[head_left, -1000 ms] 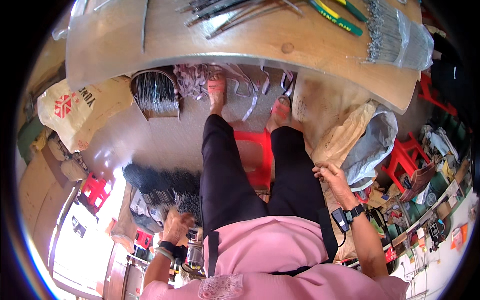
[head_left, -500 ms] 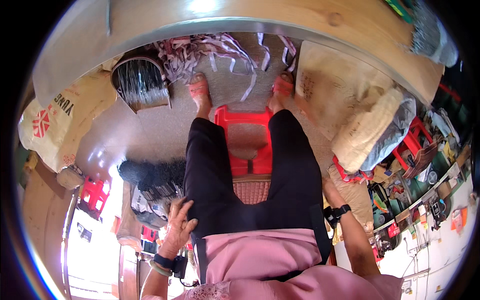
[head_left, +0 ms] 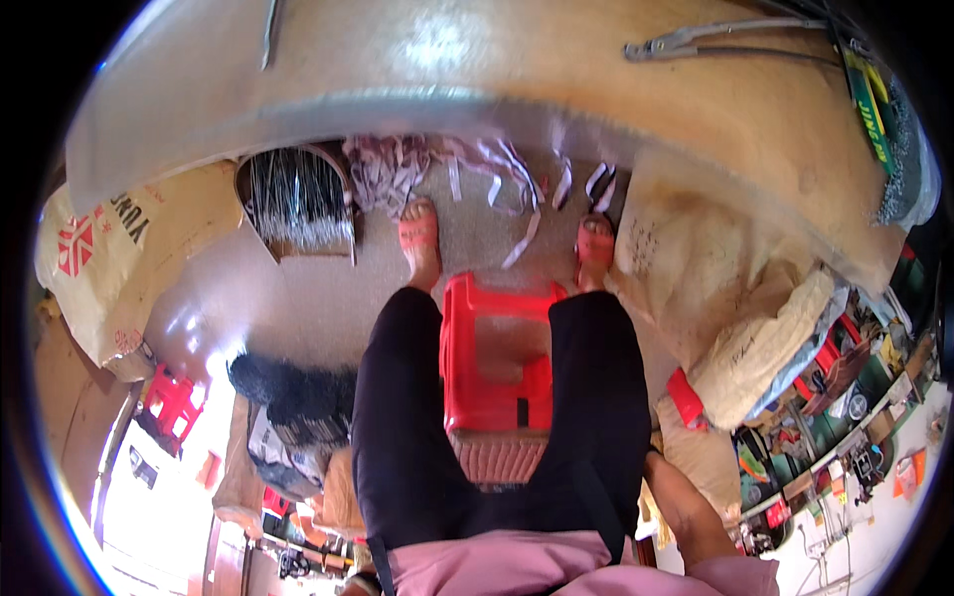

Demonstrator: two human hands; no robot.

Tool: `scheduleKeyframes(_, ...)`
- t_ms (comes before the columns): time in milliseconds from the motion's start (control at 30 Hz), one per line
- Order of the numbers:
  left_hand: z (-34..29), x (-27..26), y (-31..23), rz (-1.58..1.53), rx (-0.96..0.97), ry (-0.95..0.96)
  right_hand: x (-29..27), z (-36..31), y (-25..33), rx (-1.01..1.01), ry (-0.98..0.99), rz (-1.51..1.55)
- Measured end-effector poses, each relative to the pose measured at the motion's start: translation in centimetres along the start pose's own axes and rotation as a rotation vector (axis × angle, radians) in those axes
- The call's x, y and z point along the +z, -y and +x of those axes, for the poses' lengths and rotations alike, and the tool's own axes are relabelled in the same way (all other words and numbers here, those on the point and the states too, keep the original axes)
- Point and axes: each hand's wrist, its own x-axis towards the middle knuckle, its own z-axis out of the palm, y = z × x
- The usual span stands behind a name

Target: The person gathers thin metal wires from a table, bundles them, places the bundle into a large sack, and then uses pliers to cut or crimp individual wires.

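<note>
My right forearm [head_left: 688,512] reaches down beside my right thigh, and its hand is hidden behind the leg. Of my left arm only a sliver of wrist [head_left: 360,586] shows at the lower edge; that hand is out of sight. Between my dark-trousered legs stands a red plastic stool [head_left: 458,353]. Closer to me is a brown quilted seat pad [head_left: 500,458]. My feet, in red sandals [head_left: 418,233], rest on the floor on either side beyond the stool.
Ahead stretches a wooden bench with a metal edge [head_left: 427,111]. On it lie a plier-like tool [head_left: 686,42] and a bundle of wires [head_left: 899,159]. Underneath are a bin of metal rods [head_left: 295,199], fabric strips [head_left: 388,169] and cardboard [head_left: 686,233]. Black bristly bundles [head_left: 298,392] lie left.
My view has tilted and shifted, so the bench takes up more of it. My left hand has left my left thigh and dropped out of view. My right hand has gone behind my right leg.
</note>
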Motion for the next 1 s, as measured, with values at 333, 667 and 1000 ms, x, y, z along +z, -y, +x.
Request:
scheduleKeyframes(333, 2.9, -3.6, -6.3, 0.016, 0.01, -0.177, 1.6, 3.6, 1.2, -0.054, -0.001, 0.052)
scheduleKeyframes(667, 5.4, -6.9, -7.1, 0.008, 0.05, -0.168, 2.7, 1.8, 3.9, -0.042, -0.027, 0.02)
scheduleKeyframes(1000, 5.4, -11.9, -5.9, 0.02, 0.112, -0.086, 5.1, -3.8, 9.8, -0.046, -0.108, -0.047)
